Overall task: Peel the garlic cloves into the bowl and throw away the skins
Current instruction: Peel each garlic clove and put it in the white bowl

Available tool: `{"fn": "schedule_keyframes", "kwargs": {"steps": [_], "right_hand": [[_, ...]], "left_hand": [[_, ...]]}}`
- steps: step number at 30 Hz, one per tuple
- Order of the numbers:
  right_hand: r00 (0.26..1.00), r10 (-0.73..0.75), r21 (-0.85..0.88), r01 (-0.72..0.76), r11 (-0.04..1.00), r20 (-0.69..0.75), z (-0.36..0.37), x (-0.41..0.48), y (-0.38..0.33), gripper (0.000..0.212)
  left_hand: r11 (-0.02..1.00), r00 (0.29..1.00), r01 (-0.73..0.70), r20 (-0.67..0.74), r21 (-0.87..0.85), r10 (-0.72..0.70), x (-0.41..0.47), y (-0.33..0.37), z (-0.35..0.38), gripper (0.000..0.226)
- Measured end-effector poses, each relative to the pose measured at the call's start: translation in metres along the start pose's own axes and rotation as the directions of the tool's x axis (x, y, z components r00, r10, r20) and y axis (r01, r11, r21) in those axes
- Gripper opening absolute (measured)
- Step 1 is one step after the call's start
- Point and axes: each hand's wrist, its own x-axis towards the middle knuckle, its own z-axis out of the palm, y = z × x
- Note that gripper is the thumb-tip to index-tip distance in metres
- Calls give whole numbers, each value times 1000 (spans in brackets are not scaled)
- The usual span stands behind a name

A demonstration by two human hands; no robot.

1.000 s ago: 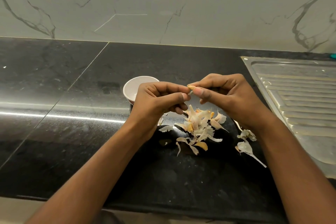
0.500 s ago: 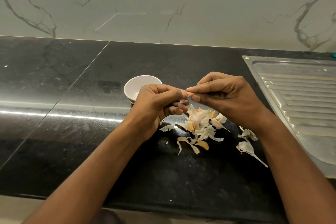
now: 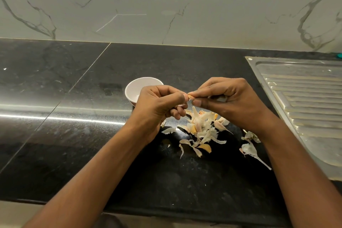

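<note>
Both my hands meet above a pile of garlic skins point(image 3: 200, 126) on the black counter. My left hand point(image 3: 159, 105) and my right hand point(image 3: 227, 98) pinch one small garlic clove point(image 3: 190, 97) between their fingertips; only its orange-tinged tip shows. A small white bowl point(image 3: 137, 88) stands just behind my left hand, partly hidden by it. More skins point(image 3: 249, 143) lie to the right, under my right wrist.
The black stone counter point(image 3: 74, 135) runs left, with a seam line across it. A steel sink drainboard point(image 3: 305, 102) fills the right side. A marble wall point(image 3: 166, 5) backs the counter. The counter's front edge is near my elbows.
My hands have stayed close together over the skins, with small finger shifts on the clove; the view has tilted slightly.
</note>
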Motion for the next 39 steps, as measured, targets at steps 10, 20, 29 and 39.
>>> {"fn": "schedule_keyframes", "kwargs": {"steps": [10, 20, 29, 39], "right_hand": [[998, 52, 137, -47, 989, -34, 2, -1, -6, 20], [963, 220, 458, -127, 880, -157, -1, -1, -10, 21], [960, 270, 386, -221, 896, -77, -6, -1, -6, 24], [971, 239, 233, -233, 944, 2, -9, -3, -7, 20]], "left_hand": [[999, 999, -21, 43, 32, 19, 1, -1, 1, 17], [996, 998, -28, 63, 86, 23, -2, -2, 2, 17], [987, 992, -126, 22, 96, 125, 0, -5, 0, 12], [990, 992, -129, 15, 60, 129, 1, -5, 1, 11]]}}
